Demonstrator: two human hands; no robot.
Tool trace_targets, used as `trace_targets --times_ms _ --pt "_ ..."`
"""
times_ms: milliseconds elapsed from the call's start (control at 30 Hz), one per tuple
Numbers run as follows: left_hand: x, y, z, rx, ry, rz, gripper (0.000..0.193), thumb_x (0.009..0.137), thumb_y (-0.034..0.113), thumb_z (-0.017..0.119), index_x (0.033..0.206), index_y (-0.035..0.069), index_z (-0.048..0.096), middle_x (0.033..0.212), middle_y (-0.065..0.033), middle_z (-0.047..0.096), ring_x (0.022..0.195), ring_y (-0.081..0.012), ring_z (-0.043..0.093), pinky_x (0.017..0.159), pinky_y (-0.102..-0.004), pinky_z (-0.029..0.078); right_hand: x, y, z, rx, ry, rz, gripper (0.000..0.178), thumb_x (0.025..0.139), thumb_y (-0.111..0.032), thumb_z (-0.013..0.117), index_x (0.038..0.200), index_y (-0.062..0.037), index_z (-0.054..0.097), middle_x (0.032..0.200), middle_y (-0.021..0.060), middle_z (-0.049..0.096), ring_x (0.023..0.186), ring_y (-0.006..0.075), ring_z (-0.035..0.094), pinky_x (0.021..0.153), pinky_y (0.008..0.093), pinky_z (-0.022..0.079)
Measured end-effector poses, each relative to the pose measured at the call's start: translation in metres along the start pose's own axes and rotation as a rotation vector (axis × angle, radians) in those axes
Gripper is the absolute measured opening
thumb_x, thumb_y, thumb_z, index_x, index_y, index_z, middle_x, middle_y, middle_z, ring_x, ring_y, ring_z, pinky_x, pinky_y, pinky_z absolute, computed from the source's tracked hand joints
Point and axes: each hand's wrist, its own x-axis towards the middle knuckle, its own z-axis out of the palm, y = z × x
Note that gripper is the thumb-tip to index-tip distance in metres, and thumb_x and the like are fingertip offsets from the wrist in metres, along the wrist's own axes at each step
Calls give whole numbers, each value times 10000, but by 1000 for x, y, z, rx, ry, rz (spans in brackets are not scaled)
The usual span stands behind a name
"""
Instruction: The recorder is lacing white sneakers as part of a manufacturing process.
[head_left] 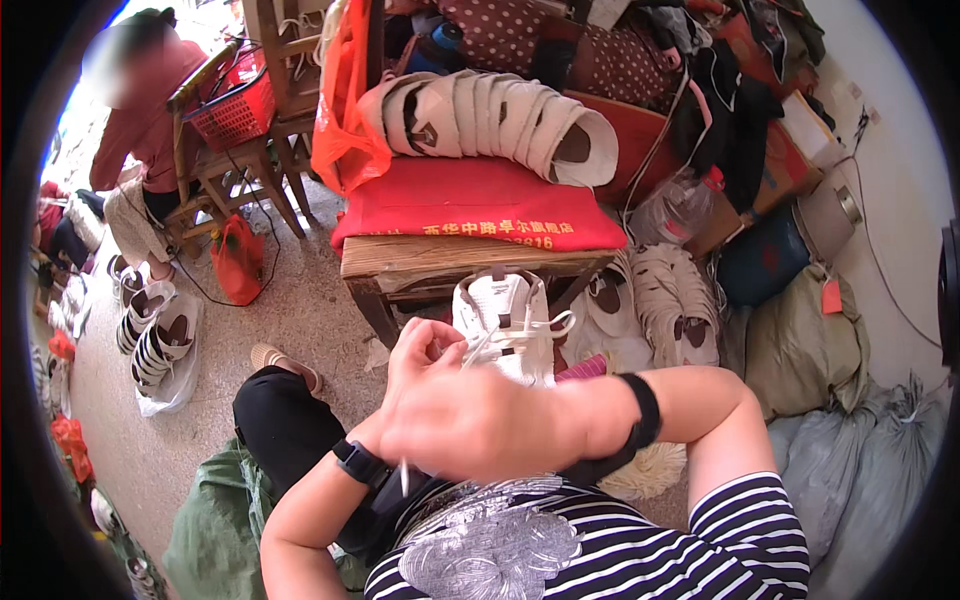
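Nearest my remote view is the wearer's striped shirt [655,535], its silvery patch crinkled like foil. Above it the right hand [480,422] crosses in front of the left, so blurred that I can't tell whether its fingers are closed; a thin white strand [405,478] hangs just below it. The left hand [412,362] curls, thumb and fingers drawn close at the near left side of the white shoe [500,298]. A lace [562,325] runs toward them, but I can't make out whether they clamp it. I judge that the left hand sits there to keep the lacing steady and within reach of the other.

The shoe stands between the wearer and the wooden bench [480,262], its opening toward the bench, probably so the lacing faces the hands. It looks smooth and rounded, with a loose loop on the right.

On the rough-grained bench, a soft red cloth [470,200] likely pads the row of pale uppers [480,112], nested one inside another, I suppose to save room. A thin, wrinkled orange bag [350,130] hangs beside them. Farther off, at left, a seated person [150,130] is near a latticed red plastic basket [235,112].
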Motion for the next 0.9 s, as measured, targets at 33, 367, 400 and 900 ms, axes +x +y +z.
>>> trace_targets --times_ms 33,367,400,900 --pt "4 9 6 49 13 99 113 773 39 722 840 35 631 818 -80 537 737 -182 549 621 -288 465 -2 -8 12 29 26 -39 160 728 -69 625 869 -35 558 878 136 558 807 291 603 696 386 498" --pt "22 13 24 346 60 424 144 693 4 715 747 36 585 786 -99 539 749 -282 545 664 -394 462 -18 -7 19 197 164 78 147 750 -77 648 817 -17 532 814 129 541 789 312 583 723 398 482" --pt "22 19 24 372 55 422 148 693 5 712 743 33 576 780 -100 533 747 -282 541 662 -396 455 -16 -5 14 232 252 105 138 765 -75 650 826 -19 540 815 129 544 786 312 582 731 403 477" --pt "33 29 31 567 -12 490 117 698 30 667 770 39 576 834 -120 552 836 -319 577 725 -416 492 26 50 -86 517 580 422 51 904 -47 625 944 -16 614 874 3 637 824 47 579 738 214 486"
